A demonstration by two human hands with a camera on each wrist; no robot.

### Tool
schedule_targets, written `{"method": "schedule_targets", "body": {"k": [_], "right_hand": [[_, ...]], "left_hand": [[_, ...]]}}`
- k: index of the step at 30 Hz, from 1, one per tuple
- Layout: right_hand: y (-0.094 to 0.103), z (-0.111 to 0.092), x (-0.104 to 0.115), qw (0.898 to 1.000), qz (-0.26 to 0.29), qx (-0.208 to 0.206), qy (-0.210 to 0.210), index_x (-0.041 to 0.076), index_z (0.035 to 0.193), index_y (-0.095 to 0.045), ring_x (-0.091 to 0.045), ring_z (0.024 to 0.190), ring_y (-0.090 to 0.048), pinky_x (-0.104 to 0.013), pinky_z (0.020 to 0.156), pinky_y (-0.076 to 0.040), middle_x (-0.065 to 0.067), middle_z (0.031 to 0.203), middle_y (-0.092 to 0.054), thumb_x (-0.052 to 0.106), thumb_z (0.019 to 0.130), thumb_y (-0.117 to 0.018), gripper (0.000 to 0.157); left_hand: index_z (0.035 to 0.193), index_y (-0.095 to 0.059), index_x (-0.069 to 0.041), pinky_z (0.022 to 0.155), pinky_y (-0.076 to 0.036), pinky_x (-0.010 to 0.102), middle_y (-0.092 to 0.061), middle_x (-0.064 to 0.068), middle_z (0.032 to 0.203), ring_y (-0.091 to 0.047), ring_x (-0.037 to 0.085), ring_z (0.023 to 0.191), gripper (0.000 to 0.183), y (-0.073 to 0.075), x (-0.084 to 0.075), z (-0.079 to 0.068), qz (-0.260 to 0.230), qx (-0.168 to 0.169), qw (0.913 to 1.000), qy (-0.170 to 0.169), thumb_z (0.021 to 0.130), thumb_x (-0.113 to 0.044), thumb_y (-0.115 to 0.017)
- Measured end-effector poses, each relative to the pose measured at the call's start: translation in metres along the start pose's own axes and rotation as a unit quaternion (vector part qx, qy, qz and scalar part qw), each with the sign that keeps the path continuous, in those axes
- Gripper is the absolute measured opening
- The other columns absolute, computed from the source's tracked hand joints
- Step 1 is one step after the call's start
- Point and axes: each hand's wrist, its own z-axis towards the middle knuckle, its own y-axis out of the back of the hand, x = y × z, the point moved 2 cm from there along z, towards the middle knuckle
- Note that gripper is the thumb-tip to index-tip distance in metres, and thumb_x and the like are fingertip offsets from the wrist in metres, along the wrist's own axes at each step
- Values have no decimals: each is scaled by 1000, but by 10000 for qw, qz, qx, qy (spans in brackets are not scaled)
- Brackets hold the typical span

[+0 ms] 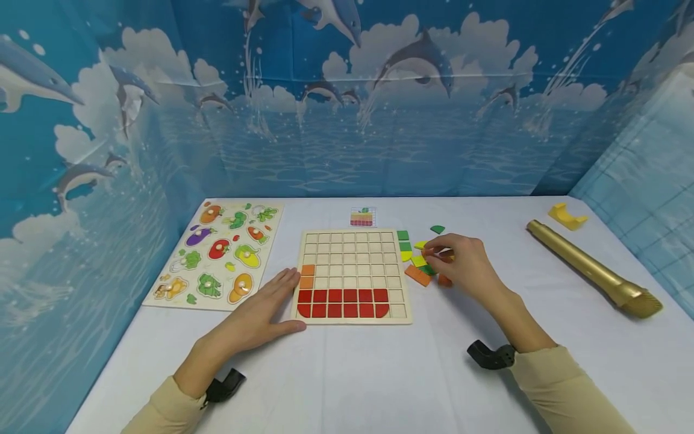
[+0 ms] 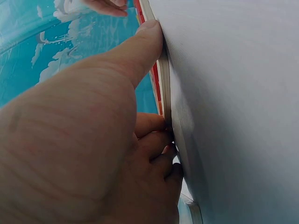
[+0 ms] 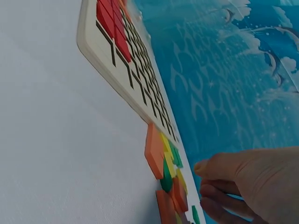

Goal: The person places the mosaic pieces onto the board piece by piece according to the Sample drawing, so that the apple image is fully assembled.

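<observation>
My left hand (image 1: 265,307) rests at the left edge of a square wooden grid board (image 1: 351,322), fingers extended along its side and thumb at the near corner. In the left wrist view, the thumb (image 2: 148,35) presses against the board's edge. Red tiles (image 1: 343,296) fill most of the two nearest rows, with two orange tiles (image 1: 307,276) above at the left. My right hand (image 1: 468,265) bends its thumb and fingers over a loose pile of orange, yellow and green tiles (image 1: 417,275) right of the board; whether it pinches one I cannot tell.
A small pattern card (image 1: 363,217) lies behind the board. On the left is a vegetable puzzle board (image 1: 211,256). A gold microphone (image 1: 593,268) and a yellow curved piece (image 1: 567,216) lie far right. A dolphin-print curtain (image 1: 347,138) stands behind the white table.
</observation>
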Motion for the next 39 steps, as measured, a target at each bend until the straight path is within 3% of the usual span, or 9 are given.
{"method": "schedule_targets", "body": {"k": [4,10,16,25,32,39], "right_hand": [[2,0,-8,9998,-110,44,-178,2,118,-77,-36,103,-72,-52,88,-64,-19,119,-74,13,93,-81,27],[0,-1,-12,9996,-265,23,86,0,115,-78,-32,95,-72,-49,83,-64,-17,107,-77,8,90,-83,26],[1,-3,-12,9993,-358,-24,120,0,115,-79,-28,88,-70,-43,77,-63,-17,104,-78,6,89,-83,27],[0,0,-12,9992,-224,-204,245,1,110,-79,-28,86,-73,-44,75,-65,-15,104,-77,5,89,-81,22],[-9,10,2,9996,36,98,273,6,111,-80,-21,82,-72,-30,65,-59,-9,102,-77,11,91,-82,21],[-30,23,33,9970,21,193,751,7,105,-81,-22,87,-70,-37,77,-61,-7,101,-78,12,88,-85,18]], "left_hand": [[168,-26,-13,128,-30,56,-22,6,176,-17,29,164,102,0,0,-1,-14,9,10000,28,92,-59,-76],[168,-26,-13,128,-30,56,-23,6,176,-18,29,164,102,0,0,-1,30,-21,10000,-9,92,-59,-75],[168,-26,-12,127,-31,55,-23,6,176,-18,29,164,102,0,0,0,60,-55,9999,-92,92,-59,-75],[168,-26,-11,127,-30,55,-23,7,176,-18,29,164,102,1,-1,-1,33,-58,9999,-101,92,-57,-76],[168,-27,-10,128,-30,55,-23,8,176,-19,30,164,101,1,0,-1,14,-70,9999,-106,92,-55,-77],[168,-27,-10,128,-30,55,-24,8,176,-19,30,164,102,0,1,0,23,-50,9999,-87,92,-55,-77]]}}
